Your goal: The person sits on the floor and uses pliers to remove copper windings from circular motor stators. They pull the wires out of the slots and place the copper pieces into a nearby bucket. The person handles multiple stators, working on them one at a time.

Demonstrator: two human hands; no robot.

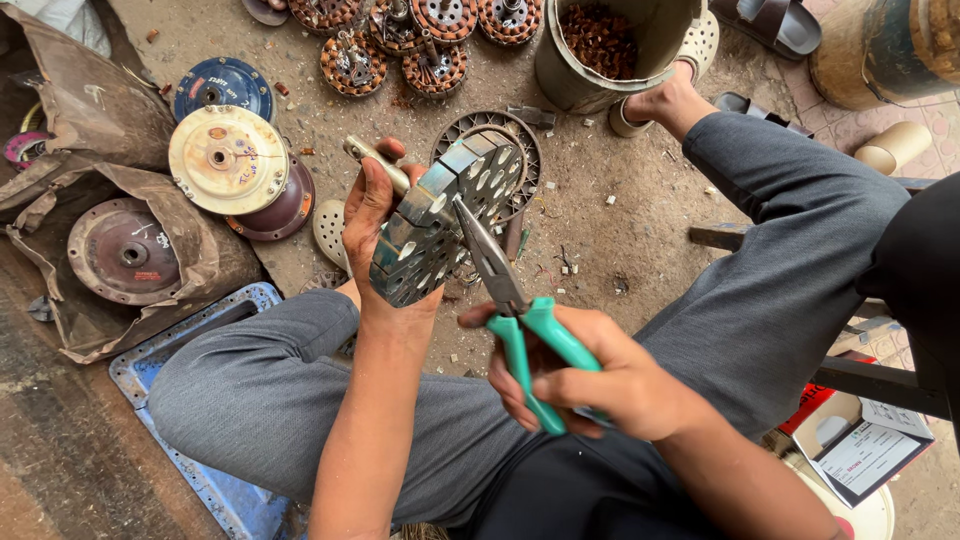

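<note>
On the dusty concrete floor (600, 190) we log copper-wound stators (400, 40), round motor covers (228, 158) and a bucket (600, 50) of copper scrap. Our left hand (372, 215) is wrapped around a bare steel stator core (440, 215) on its shaft, raised above the knees. Our right hand (610, 385) is closed on green-handled pliers (510, 300), their tip touching the core.

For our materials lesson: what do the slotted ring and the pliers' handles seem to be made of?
Slotted ring: likely stacked steel, dull grey with a faint sheen, its rim banded like thin layers. Pliers' handles: probably plastic or rubber sleeves, smooth, uniformly bright green, over grey metal jaws.
</note>
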